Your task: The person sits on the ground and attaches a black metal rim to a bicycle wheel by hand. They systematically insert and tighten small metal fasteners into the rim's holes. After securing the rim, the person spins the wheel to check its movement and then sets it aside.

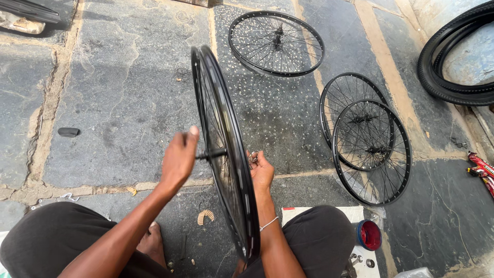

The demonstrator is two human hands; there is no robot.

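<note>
Rough stone-slab floor [118,98] with sandy joints, all outdoors by the look of the light. The person sits low with knees apart, and a black spoked wheel rim [226,154] stands upright on edge between the legs, seen nearly edge-on so it cuts right through the middle of the view. The left hand [179,158] is at the axle end on its side, fingers curled narrow around it. The right hand [261,171] is on the far side of the hub, partly hidden by the rim, so I can't tell its grip. Three more spoked wheels lie flat beyond: one [276,44] up top, two overlapping [371,152] to the right. Black tyres [453,62] are stacked top right. A small red round tin [369,235] sits on a white cloth [329,212] by the right knee, and red packets [481,170] lie at the right edge.
</note>
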